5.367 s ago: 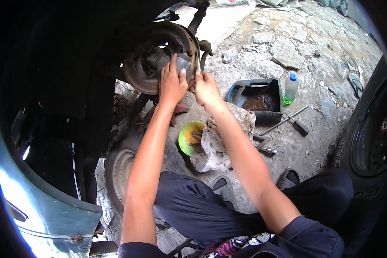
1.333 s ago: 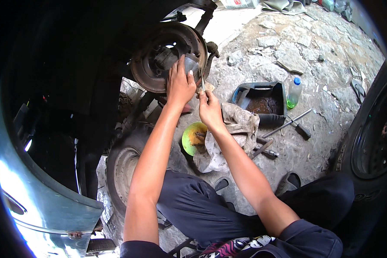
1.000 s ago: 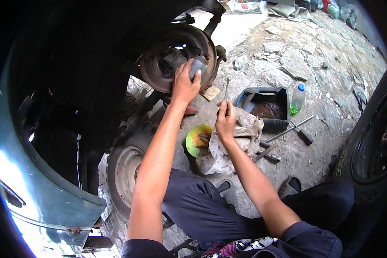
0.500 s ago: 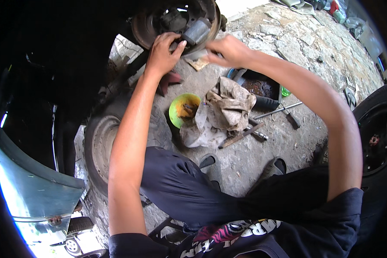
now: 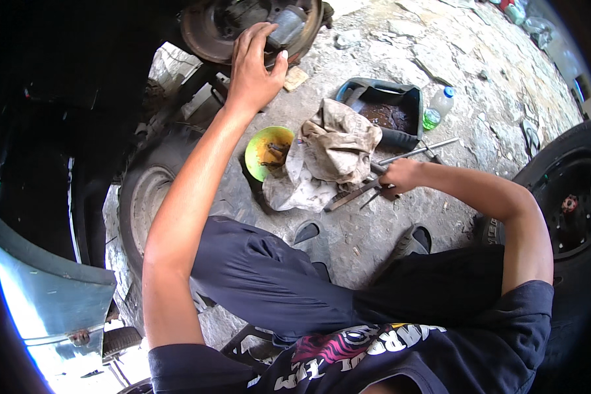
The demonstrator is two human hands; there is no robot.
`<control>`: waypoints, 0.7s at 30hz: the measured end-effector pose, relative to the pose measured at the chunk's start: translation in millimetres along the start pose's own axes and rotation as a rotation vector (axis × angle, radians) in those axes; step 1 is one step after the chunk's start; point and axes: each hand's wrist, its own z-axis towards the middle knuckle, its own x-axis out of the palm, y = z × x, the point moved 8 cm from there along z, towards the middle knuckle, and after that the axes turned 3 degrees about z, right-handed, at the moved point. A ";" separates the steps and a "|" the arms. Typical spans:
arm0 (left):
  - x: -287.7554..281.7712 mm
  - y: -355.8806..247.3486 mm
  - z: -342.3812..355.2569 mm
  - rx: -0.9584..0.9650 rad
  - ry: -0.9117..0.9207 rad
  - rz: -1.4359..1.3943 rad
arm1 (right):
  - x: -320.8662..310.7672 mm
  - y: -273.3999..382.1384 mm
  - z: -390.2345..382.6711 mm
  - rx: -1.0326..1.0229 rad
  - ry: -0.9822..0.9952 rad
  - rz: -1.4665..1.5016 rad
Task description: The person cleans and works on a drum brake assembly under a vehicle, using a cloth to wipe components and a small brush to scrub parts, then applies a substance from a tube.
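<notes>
My left hand (image 5: pixel 256 73) reaches up to a rusty wheel drum (image 5: pixel 200 29). Its fingers and thumb bracket the edge of a grey, curved block (image 5: pixel 287 26) that lies against the drum. Low on the right, my right hand (image 5: pixel 400 177) is closed among tools on the ground, around a tool with a thin dark shank (image 5: pixel 369 200); its handle is mostly hidden by the fingers. Beside it are a flat metal bar (image 5: pixel 351 196) and a dirty cloth (image 5: pixel 341 144). A yellow-green bowl (image 5: pixel 255 154) with small dark parts in it stands left of the cloth.
Beyond the cloth sits a black tray (image 5: pixel 410 98) of dark, dirty liquid, with a clear bottle (image 5: pixel 442 102) next to it. A metal rod (image 5: pixel 440 144) lies nearby. One tyre (image 5: pixel 141 203) is at my left, another wheel (image 5: pixel 558 197) at my right. A car body panel (image 5: pixel 52 289) fills the lower left.
My right hand has moved from beside the drum down to the tools and closed there. My left hand stays at the grey block. The view has shifted slightly.
</notes>
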 end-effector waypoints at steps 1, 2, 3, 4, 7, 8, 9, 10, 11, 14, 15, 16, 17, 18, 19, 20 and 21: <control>0.3 -18.7 2.8 0.040 0.009 -0.006 | -1.7 -4.4 1.1 0.017 0.014 0.044; 5.7 -32.2 1.1 0.087 0.048 -0.046 | -5.1 -5.6 3.9 0.026 0.024 0.087; 11.2 -45.2 -0.4 0.133 0.086 -0.086 | -6.6 -7.9 4.3 0.043 0.058 0.135; 17.0 -56.8 -3.9 0.181 0.126 -0.126 | -4.7 -6.9 4.8 0.023 0.100 0.151; 45.7 -76.9 -28.8 0.176 0.394 -0.283 | 0.8 0.5 7.2 -0.013 0.173 0.044; 60.0 -81.5 -38.0 0.166 0.508 -0.301 | 13.6 -5.4 5.9 0.000 0.118 -0.010; 73.4 -85.3 -47.1 0.154 0.612 -0.370 | 27.8 -10.2 6.4 0.013 0.065 -0.065; 85.3 -82.6 -59.9 0.135 0.716 -0.424 | 34.0 -13.2 10.8 0.011 0.007 -0.127; 94.5 -80.8 -72.6 0.108 0.815 -0.474 | 28.0 -9.7 9.6 0.016 -0.031 -0.128; 119.7 -57.2 -116.8 -0.101 1.209 -0.419 | 16.4 -2.0 17.4 0.068 0.038 -0.075; 121.7 -52.8 -127.0 -0.085 1.233 -0.421 | 13.1 1.3 22.2 0.070 0.082 -0.083; 126.1 -51.3 -135.6 -0.058 1.261 -0.431 | 19.7 -1.8 27.1 0.100 0.142 -0.081; 128.9 -48.8 -140.1 -0.084 1.331 -0.376 | 18.6 -0.6 30.7 0.135 0.193 -0.069; 126.3 -50.3 -134.2 -0.034 1.278 -0.399 | 16.1 -0.6 34.3 0.169 0.242 -0.057; 127.2 -53.0 -126.2 -0.057 1.280 -0.441 | 15.0 3.8 39.7 0.112 0.280 -0.033; 128.0 -54.3 -117.0 -0.083 1.281 -0.483 | 11.8 6.3 46.0 0.053 0.318 -0.010; 122.2 -52.9 -99.5 -0.061 1.172 -0.505 | 8.9 8.2 53.5 -0.002 0.387 0.033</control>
